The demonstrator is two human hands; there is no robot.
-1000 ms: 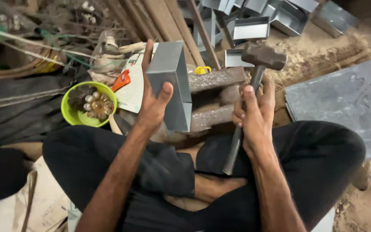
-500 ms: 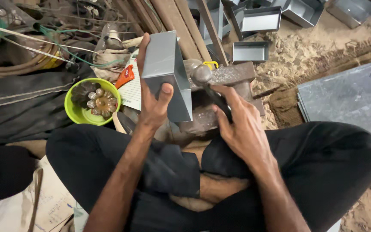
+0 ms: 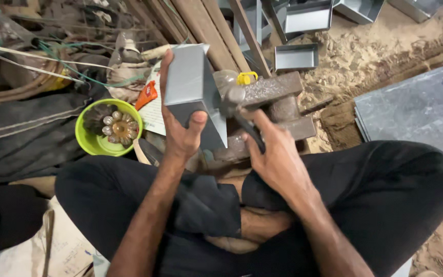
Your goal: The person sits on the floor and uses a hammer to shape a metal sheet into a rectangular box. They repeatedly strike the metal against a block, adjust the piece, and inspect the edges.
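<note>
At the far left lies a heap of dark cloth [image 3: 21, 128] under coiled hose and loose wires [image 3: 37, 66]. Just right of it sits a lime-green bowl [image 3: 91, 146] on the ground, holding small round metal pieces, one shaped like a flower.

Next comes the left hand [image 3: 180, 136], raised in front of the crossed legs in black trousers [image 3: 385, 205]. Its fingers are closed around a folded grey sheet-metal box [image 3: 190, 84] — thumb pressed on the near face, the other fingers wrapped round the far left edge. The box stands upright and slightly tilted, its lower edge resting against a rusty iron block [image 3: 278, 110] that serves as an anvil on the ground between the knees.

To the right, the right hand [image 3: 278, 159] grips the handle of a hammer [image 3: 234, 105], fingers curled shut about it; the hammer's head lies low against the box's right side, just above the iron block. A small yellow object [image 3: 246, 78] shows behind the block.

Farther back and right, finished open grey metal trays [image 3: 296, 56] rest on sandy ground — and at the far right a flat grey metal sheet [image 3: 416, 113] lies beside the knee.
</note>
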